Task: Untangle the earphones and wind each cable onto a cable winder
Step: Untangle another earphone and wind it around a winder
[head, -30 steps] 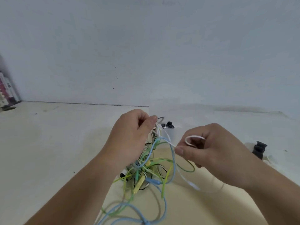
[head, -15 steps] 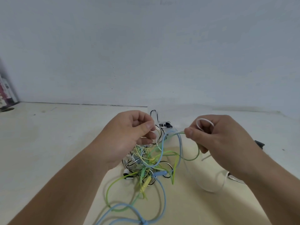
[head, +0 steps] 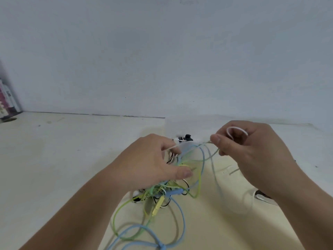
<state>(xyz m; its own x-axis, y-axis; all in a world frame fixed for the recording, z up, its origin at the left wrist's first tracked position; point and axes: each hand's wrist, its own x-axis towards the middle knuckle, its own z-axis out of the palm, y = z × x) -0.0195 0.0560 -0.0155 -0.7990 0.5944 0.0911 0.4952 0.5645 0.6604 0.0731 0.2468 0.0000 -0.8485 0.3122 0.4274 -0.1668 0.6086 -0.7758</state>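
Note:
A tangle of earphones [head: 171, 192] with green, blue, yellow, black and white cables lies on the cream table in front of me. My left hand [head: 153, 163] is over the top of the tangle, fingers curled round a white strand, thumb spread below. My right hand [head: 252, 156] is raised to the right and pinches the white cable [head: 236, 129] between thumb and forefinger, a small loop standing over its fingers. Strands stretch from the tangle up to that pinch. A black cable winder [head: 188, 137] sits just behind the hands.
A translucent white box [head: 180, 126] stands behind the winder against the pale wall. Books [head: 7, 101] lean at the far left. A white and dark object [head: 261, 196] shows partly under my right wrist. A blue cable loop [head: 180, 222] trails toward the near edge.
My right hand has moved up and to the right, drawing the white cable out of the tangle. My left hand's thumb has dropped away from its fingers.

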